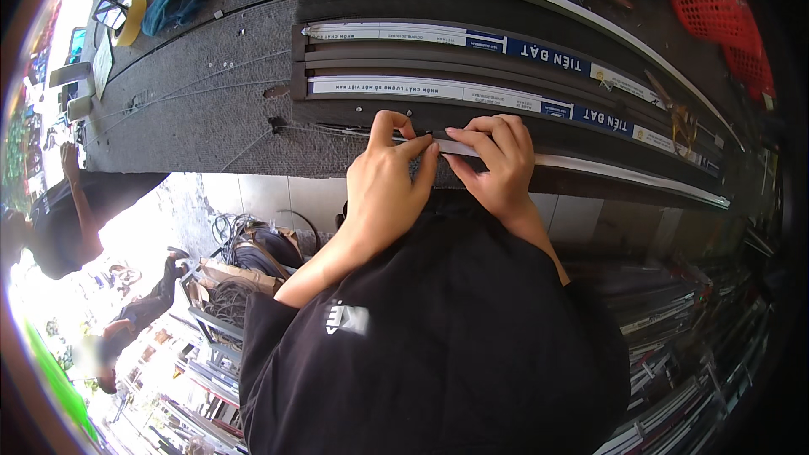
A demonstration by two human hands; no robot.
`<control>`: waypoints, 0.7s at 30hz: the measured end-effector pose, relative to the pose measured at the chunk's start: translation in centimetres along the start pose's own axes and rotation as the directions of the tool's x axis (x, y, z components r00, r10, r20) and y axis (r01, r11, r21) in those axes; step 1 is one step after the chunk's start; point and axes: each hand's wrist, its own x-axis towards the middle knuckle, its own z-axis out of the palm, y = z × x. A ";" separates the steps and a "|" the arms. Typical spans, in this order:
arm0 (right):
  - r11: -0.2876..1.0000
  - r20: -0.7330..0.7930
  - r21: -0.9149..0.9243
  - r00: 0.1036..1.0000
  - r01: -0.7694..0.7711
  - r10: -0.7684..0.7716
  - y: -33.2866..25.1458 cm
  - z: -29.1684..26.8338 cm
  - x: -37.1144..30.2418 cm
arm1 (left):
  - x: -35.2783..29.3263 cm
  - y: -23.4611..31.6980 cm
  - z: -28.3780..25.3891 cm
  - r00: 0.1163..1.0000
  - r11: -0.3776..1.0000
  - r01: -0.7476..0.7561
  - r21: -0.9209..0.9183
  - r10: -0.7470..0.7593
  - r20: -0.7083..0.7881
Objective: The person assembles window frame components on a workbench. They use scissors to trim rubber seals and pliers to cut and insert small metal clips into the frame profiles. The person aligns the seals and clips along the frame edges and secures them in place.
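Pale strip (590,167) pinched by left hand (388,181) and right hand (497,164) at the worktop's (194,118) near edge; a loosened pinch could drop it.

Head view, steeply downward, close over workbench (211,109)

Daylight floods in from the left, blown out white at the lower-left rim. Centre evenly lit and sharp; soft shadow under the hands (438,177). Right side falls into dim shade. Strong fisheye bending of straight edges; dark vignette rings the frame. Left-edge figures blurred.
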 end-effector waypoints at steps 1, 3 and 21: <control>1.000 0.006 0.000 1.000 -0.009 0.009 0.0 0.0 0.0 | 0.0 -0.1 0.0 1.000 1.000 -0.019 -0.014 0.018 -0.011; 1.000 -0.004 0.004 1.000 -0.011 0.011 0.0 0.1 0.0 | -0.2 -0.1 0.2 0.999 0.998 -0.023 0.053 0.025 -0.030; 0.978 0.489 0.119 0.868 -0.170 0.092 1.3 -3.7 6.0 | 3.3 -7.4 -3.2 0.870 0.895 -0.347 0.280 0.419 -0.260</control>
